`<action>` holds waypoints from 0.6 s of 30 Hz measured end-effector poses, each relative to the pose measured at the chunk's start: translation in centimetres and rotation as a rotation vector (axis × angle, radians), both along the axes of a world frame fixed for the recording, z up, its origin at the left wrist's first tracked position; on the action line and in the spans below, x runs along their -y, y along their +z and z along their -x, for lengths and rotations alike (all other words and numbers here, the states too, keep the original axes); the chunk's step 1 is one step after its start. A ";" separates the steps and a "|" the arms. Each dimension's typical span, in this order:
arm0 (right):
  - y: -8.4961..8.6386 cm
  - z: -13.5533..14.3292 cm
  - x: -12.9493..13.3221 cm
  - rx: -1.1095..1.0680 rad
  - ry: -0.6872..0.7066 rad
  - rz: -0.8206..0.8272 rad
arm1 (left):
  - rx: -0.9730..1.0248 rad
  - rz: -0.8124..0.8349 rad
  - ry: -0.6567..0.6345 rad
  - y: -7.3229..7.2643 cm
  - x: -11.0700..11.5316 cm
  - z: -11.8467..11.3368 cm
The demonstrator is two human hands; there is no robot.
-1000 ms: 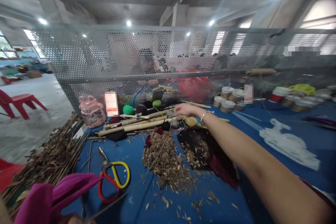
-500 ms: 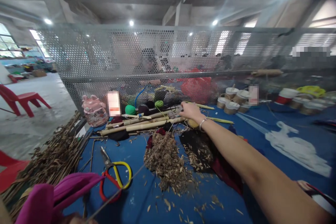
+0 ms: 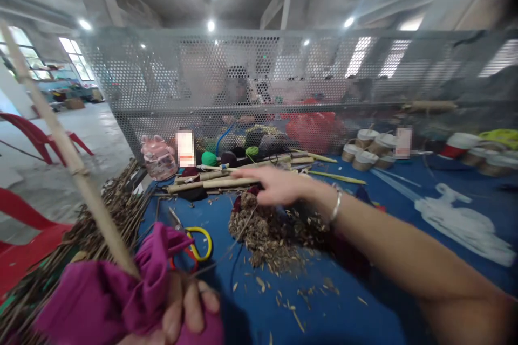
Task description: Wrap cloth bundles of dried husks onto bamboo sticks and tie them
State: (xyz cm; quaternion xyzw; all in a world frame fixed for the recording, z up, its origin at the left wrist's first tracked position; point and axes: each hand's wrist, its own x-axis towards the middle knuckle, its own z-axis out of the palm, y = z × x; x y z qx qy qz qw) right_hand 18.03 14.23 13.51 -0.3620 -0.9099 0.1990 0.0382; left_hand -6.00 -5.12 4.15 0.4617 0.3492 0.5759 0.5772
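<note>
My left hand is at the bottom, fingers closed round a bunched magenta cloth. A jointed bamboo stick rises from the cloth's folds, tilted to the left. From this hand a thin grey string runs up toward my right hand; its far end is hidden. My right hand hovers over a pile of dry brown plant bits, fingers stretched left, somewhat blurred. Just beyond its fingertips are bamboo sticks. Scissors with a yellow and a red handle lie beside the cloth, partly covered by it.
Dry stalks line the table's left edge. At the back are a pink bottle, a green yarn ball and a perforated metal screen. Lidded tubs and a white plastic bag sit to the right.
My right hand has come back and left from the bamboo sticks to above the pile. My left hand and the magenta cloth have risen into view, with the bamboo stick now showing.
</note>
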 end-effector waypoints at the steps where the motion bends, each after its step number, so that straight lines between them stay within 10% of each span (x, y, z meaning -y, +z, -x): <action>1: -0.5 1.1 3.0 -0.108 0.226 0.145 | 0.000 0.003 -0.064 0.9 0.0 -0.6; 3: -2.2 2.0 8.0 -0.188 0.436 0.388 | 0.075 0.011 -0.173 2.2 0.1 -1.6; 6: -5.0 0.4 10.4 -0.174 0.381 0.685 | 0.113 0.032 -0.264 2.3 0.6 -2.3; 12: -7.4 -3.3 1.0 -0.144 -0.428 0.107 | 0.063 0.019 -0.353 0.9 1.9 -2.5; 18: -8.4 -0.8 -6.9 0.011 -0.710 -0.029 | -0.038 -0.055 -0.305 -0.3 0.6 -1.7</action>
